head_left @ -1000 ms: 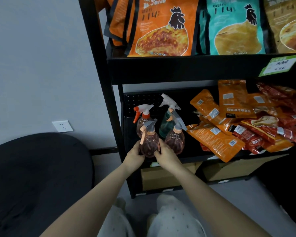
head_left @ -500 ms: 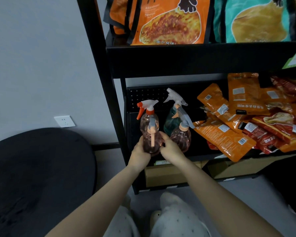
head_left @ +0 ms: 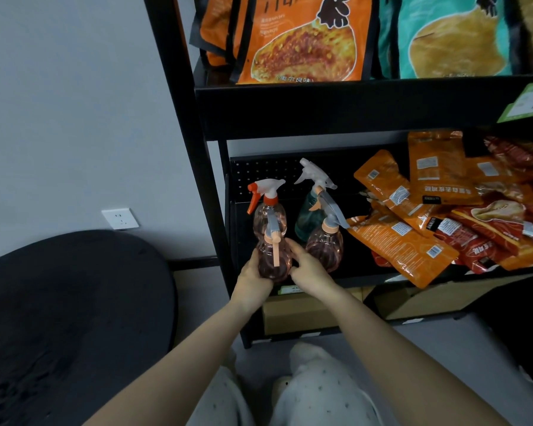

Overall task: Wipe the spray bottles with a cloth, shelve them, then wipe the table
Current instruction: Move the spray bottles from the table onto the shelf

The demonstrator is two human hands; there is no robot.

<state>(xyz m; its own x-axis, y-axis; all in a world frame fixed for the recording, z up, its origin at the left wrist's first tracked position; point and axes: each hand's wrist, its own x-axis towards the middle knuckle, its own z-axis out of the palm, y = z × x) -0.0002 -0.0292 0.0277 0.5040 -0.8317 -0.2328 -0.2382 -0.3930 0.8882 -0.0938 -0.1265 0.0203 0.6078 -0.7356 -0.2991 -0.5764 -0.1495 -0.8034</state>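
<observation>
A pink spray bottle (head_left: 274, 260) with a grey head and a peach trigger stands at the front left of the lower black shelf (head_left: 366, 279). My left hand (head_left: 253, 279) grips its left side and my right hand (head_left: 311, 267) grips its right side. Behind it stands a pink bottle with a white and orange head (head_left: 266, 207). To the right are a second pink bottle with a grey head (head_left: 325, 247) and a teal bottle with a white head (head_left: 310, 216). No cloth is in view.
Orange and red snack packets (head_left: 413, 238) are piled on the same shelf to the right. Big snack bags (head_left: 305, 41) fill the shelf above. Cardboard boxes (head_left: 305, 315) sit below. A dark round table (head_left: 68, 318) lies to the left, a wall socket (head_left: 119, 218) behind it.
The held bottle has been turned so its trigger now points toward me instead of left. Both hands stay on it, and the view has moved closer to the shelf.
</observation>
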